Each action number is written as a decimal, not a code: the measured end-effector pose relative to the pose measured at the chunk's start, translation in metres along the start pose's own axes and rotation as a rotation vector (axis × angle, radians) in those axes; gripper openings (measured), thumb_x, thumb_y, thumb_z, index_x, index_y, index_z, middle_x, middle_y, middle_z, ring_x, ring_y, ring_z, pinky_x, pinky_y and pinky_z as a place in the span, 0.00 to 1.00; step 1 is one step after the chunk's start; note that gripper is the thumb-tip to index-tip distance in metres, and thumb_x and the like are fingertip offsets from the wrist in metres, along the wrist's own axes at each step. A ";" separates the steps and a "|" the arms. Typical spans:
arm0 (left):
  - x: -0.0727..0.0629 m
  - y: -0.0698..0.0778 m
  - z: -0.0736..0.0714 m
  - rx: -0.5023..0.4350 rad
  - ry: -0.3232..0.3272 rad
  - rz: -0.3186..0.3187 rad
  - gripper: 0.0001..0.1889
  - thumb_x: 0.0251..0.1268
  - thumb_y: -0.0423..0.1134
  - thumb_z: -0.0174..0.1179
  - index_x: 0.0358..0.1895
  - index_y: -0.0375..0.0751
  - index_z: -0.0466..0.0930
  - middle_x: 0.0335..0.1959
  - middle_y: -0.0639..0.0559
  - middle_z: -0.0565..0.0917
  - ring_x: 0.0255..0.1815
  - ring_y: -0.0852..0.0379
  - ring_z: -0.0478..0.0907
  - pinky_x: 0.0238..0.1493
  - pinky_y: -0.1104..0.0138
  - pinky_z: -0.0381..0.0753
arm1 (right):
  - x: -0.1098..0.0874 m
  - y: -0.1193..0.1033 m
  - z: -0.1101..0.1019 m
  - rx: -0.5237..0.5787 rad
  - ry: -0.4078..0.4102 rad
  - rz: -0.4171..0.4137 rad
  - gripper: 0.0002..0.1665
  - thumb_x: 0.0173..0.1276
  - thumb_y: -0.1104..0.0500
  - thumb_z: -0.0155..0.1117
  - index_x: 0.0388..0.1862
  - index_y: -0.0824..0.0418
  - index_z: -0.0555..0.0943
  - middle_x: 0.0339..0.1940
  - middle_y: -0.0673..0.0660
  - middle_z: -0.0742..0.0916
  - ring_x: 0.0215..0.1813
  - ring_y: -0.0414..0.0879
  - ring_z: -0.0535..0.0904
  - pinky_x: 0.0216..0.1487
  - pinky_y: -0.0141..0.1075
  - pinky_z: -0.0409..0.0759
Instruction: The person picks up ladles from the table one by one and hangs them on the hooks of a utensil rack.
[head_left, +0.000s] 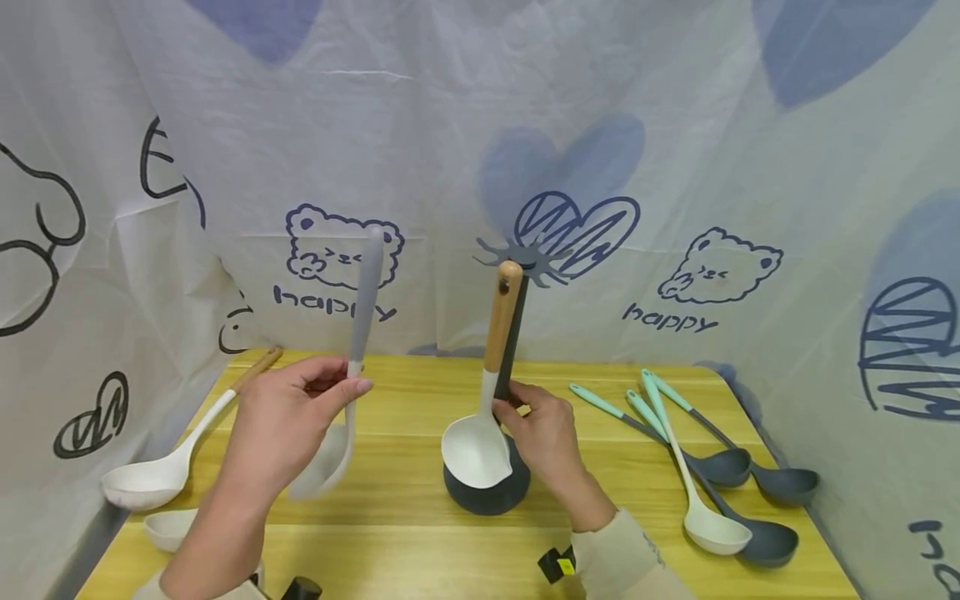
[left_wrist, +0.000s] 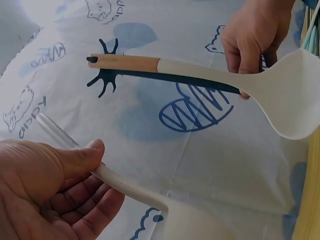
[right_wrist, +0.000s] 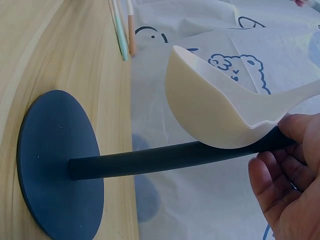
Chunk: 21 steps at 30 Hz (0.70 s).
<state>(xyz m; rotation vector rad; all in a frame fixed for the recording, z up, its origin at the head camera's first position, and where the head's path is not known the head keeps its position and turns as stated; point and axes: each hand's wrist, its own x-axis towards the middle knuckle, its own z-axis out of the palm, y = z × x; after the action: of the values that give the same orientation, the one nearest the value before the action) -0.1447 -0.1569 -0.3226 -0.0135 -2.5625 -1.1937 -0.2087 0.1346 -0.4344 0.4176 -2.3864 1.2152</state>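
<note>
My left hand [head_left: 288,417] pinches a white ladle [head_left: 365,292] with a greyish handle by its neck, thumb against fingers. The ladle is held upright, bowl down, left of a dark utensil stand [head_left: 487,502]. This stand has a round base, a thin pole and a ring of curved hooks [head_left: 534,257] on top. A second white ladle [head_left: 476,450] with a wooden handle hangs along the pole from the hooks, its bowl in front. My right hand [head_left: 543,429] grips the pole beside that ladle's neck; in the right wrist view the thumb lies close to the bowl's edge.
On the table's left lie a white ladle [head_left: 146,485] with a wooden handle and another white bowl [head_left: 168,529], partly hidden by my forearm. Several mint-handled ladles lie at the right, including a dark one [head_left: 772,546] and a white one [head_left: 712,529]. Printed cloth [head_left: 450,108] surrounds the table.
</note>
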 end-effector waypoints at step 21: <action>0.015 0.023 0.022 0.116 0.043 0.228 0.11 0.68 0.43 0.74 0.49 0.45 0.93 0.37 0.52 0.93 0.30 0.57 0.83 0.31 0.62 0.82 | 0.000 0.001 0.000 0.017 0.003 -0.034 0.08 0.69 0.65 0.75 0.46 0.63 0.92 0.35 0.58 0.93 0.32 0.49 0.87 0.20 0.28 0.70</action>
<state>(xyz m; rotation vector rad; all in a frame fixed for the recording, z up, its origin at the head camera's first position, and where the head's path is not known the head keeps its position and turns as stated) -0.1614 -0.1268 -0.3144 -0.2441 -2.5087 -0.9504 -0.2093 0.1354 -0.4351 0.4591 -2.3580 1.2210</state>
